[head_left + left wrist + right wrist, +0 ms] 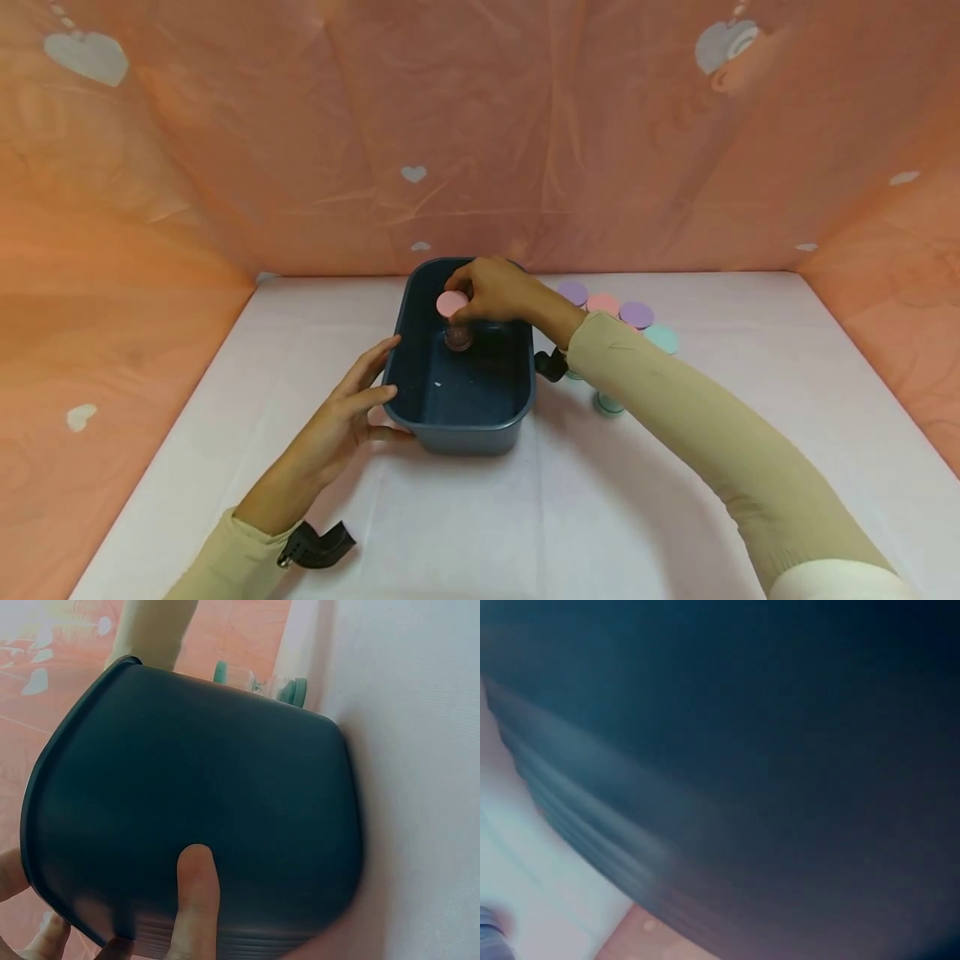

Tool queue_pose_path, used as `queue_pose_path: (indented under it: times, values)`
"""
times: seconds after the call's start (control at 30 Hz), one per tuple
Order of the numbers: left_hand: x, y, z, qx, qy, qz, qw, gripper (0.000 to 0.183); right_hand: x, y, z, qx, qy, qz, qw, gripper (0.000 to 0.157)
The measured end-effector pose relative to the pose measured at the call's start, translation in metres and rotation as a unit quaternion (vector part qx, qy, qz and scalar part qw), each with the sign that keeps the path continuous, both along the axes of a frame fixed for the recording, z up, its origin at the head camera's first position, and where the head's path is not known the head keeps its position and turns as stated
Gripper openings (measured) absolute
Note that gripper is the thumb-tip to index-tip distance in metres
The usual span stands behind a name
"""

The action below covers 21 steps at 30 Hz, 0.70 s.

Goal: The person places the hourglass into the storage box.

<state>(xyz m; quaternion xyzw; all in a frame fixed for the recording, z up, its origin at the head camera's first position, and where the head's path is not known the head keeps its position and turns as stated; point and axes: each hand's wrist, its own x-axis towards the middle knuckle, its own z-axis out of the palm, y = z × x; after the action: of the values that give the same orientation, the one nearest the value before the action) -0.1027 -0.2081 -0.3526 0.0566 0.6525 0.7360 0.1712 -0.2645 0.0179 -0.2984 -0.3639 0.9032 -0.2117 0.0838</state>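
A dark blue plastic bin (460, 440) stands on the white-covered table. My left hand (337, 425) touches its left side and near corner with spread, fairly straight fingers. In the left wrist view the thumb (199, 889) presses flat on the bin's outer wall. My right hand (495, 290) reaches over the bin's far right side and pinches a sand timer with a pink end cap (452, 302) inside it. The timer's middle is partly hidden by the fingers. In the right wrist view the dark bin wall (705, 750) fills most of the picture, blurred.
Right of the bin stand several sand timers with purple (637, 314), pink (603, 303) and teal (662, 337) caps, partly hidden by the right sleeve (697, 417). An orange heart-printed sheet (480, 125) hangs behind and beside the table.
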Motion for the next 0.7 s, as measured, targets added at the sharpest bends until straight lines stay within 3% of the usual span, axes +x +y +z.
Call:
queue_pose_path:
  times: [0.23, 0.5, 0.7]
  values:
    - [0.002, 0.001, -0.001, 0.005, 0.005, 0.004, 1.0000, 0.061, -0.006, -0.009, -0.008, 0.022, -0.015, -0.007, 1.000, 0.048]
    - [0.002, -0.001, -0.002, 0.002, 0.004, 0.005, 1.0000, 0.060, -0.009, -0.011, -0.011, 0.013, -0.024, -0.025, 0.999, 0.050]
    - [0.001, -0.002, -0.002, 0.002, 0.011, 0.005, 0.9999, 0.060, -0.013, -0.013, -0.010, -0.001, -0.062, -0.039, 0.997, 0.053]
